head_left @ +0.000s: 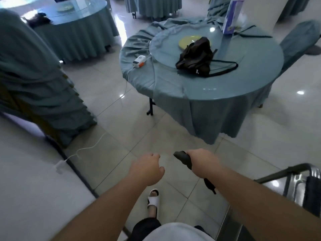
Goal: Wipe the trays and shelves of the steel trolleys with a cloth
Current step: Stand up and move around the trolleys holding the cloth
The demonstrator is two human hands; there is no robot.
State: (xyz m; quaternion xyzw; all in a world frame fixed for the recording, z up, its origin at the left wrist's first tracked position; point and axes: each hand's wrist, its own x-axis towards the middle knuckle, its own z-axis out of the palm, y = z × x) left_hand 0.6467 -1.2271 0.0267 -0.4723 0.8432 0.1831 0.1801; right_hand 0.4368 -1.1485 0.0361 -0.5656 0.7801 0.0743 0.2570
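1. The dark grey wiping cloth hangs above the floor tiles, gripped in the right hand, its ends trailing out on both sides of the fist
2. The left hand holds nothing, fingers loosely curled
3. The steel trolley stands at lower right
4. The round table with teal tablecloth stands ahead, carrying a crumpled dark brown bag

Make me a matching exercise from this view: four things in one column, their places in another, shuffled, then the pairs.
1. dark cloth
2. dark bag
3. white device
4. steel trolley

A. near the table's left edge, cable attached
B. gripped in the right hand
C. on the glass turntable
D. at the frame's lower right

Pairs: 1-B, 2-C, 3-A, 4-D
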